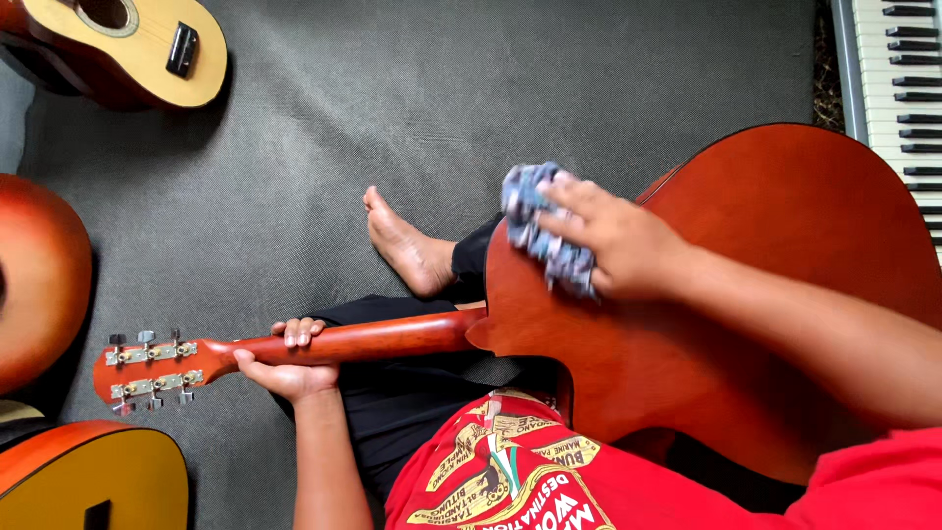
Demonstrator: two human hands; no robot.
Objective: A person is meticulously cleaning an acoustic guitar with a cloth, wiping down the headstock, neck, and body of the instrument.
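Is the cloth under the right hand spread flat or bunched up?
Bunched up: the blue-grey patterned cloth shows crumpled folds under the right hand, on the red-brown wooden guitar back.

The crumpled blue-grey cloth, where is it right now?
The crumpled blue-grey cloth lies under the right hand, pressed on the reddish-brown wooden guitar back, centre of the head view.

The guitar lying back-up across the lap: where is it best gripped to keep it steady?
Probably the neck, wrapped from underneath near the headstock, as the left hand does. It is slim and round, whereas the guitar's body is broad and smooth under the right hand and cloth.
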